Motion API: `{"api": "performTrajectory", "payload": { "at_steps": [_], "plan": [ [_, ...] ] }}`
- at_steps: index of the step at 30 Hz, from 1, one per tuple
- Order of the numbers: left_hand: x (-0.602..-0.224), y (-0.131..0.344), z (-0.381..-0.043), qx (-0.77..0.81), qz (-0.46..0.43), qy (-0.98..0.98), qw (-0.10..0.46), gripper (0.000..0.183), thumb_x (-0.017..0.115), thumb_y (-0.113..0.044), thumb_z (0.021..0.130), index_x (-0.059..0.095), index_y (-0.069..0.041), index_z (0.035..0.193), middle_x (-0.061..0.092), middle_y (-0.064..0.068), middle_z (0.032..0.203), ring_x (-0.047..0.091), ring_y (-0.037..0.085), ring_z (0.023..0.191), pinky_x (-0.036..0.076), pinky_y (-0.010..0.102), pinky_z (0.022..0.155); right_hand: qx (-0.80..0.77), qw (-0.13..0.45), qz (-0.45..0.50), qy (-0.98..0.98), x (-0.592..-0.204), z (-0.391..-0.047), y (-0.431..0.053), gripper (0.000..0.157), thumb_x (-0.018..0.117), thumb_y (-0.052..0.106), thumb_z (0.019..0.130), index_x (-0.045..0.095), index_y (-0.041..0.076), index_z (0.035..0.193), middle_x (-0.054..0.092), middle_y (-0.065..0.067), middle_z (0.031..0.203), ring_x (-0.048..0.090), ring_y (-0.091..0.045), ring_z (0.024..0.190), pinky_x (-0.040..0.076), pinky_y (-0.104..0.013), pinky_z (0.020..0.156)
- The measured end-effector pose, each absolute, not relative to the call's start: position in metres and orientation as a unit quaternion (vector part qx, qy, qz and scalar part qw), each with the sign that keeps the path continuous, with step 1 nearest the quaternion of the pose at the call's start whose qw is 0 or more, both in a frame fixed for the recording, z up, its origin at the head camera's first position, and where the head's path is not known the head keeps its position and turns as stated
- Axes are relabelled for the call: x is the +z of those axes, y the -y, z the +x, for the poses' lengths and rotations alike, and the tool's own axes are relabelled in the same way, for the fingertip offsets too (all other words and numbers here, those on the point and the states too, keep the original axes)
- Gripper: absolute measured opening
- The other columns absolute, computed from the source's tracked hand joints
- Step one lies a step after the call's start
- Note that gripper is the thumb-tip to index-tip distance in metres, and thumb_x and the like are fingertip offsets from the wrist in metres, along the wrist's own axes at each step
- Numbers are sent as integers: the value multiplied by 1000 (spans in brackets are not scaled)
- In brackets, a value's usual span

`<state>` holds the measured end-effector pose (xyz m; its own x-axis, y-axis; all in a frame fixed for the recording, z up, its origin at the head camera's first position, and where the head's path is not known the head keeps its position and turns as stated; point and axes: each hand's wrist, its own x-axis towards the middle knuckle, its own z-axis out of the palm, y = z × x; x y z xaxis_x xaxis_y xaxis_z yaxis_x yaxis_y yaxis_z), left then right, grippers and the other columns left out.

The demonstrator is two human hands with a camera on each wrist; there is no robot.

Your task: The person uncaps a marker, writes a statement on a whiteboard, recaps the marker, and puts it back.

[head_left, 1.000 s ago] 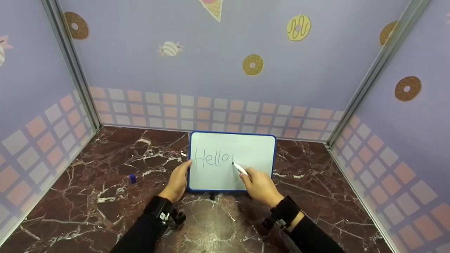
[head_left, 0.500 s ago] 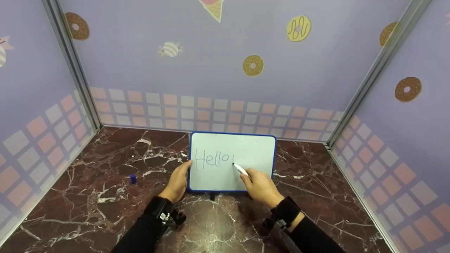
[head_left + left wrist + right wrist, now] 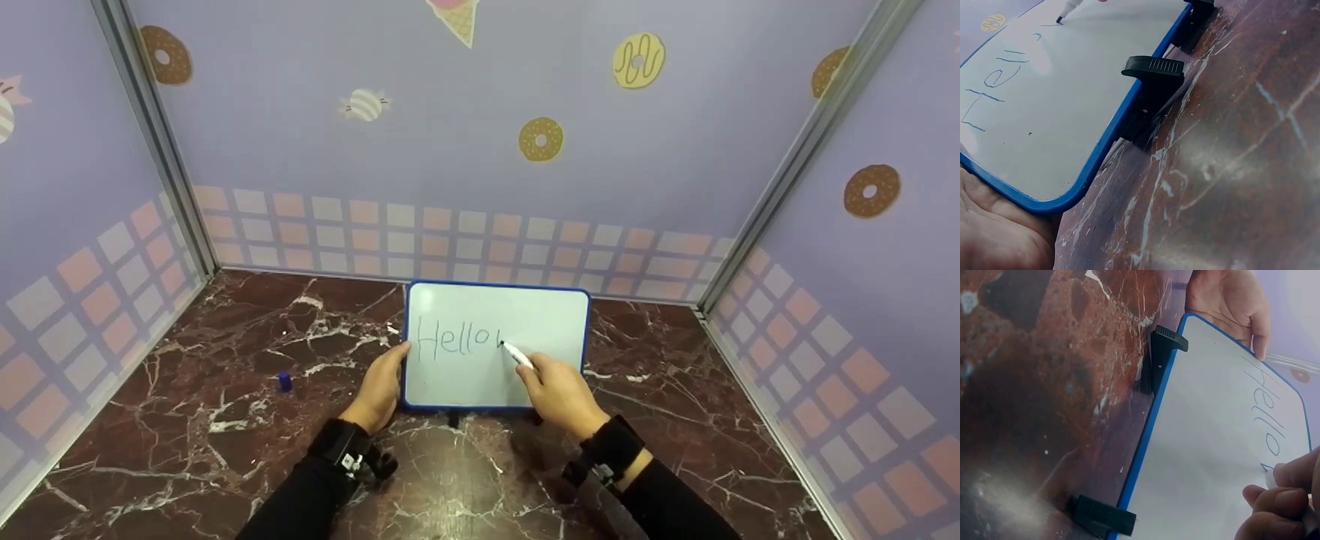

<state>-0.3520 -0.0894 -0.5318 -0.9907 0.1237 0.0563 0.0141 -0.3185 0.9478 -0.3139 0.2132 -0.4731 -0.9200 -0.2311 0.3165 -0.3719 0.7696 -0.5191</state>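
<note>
A blue-framed whiteboard (image 3: 461,384) leans back on dark stand clips (image 3: 1154,67) along its lower edge. My left hand (image 3: 379,384) holds its left edge, the thumb at the frame and the other fingers mostly hidden. Between thumb and fingers, my right hand (image 3: 564,394) pinches a white marker (image 3: 517,354), its dark tip at the board. Thin handwriting reading "Hello" (image 3: 1266,413) runs across the left half, followed by a short angled stroke (image 3: 1265,467) right at the tip. In the right wrist view the curled right fingers cover most of the marker.
A blue marker cap (image 3: 284,382) lies on the dark marbled tabletop (image 3: 225,457), left of the board. Close behind the board rises a lilac wall (image 3: 450,150) printed with sweets, and side walls stand left and right.
The marker tip and right hand have shifted slightly right and up, and the upright stroke after "Hello" has gained a slanted line. My left hand and the whiteboard stay put.
</note>
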Motion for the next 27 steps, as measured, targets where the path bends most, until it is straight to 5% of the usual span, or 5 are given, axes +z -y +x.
{"api": "performTrajectory", "payload": {
  "at_steps": [27],
  "plan": [
    [-532,89,-351,806,63,-587,33,53,40,-28,121,58,13,147,72,22,134,71,26,116,61,40,98,301,137,154,931,-462,-320,-215,19,66,21,113,73,4,106,54,4,72,48,-14,60,42,-33,55]
  ]
}}
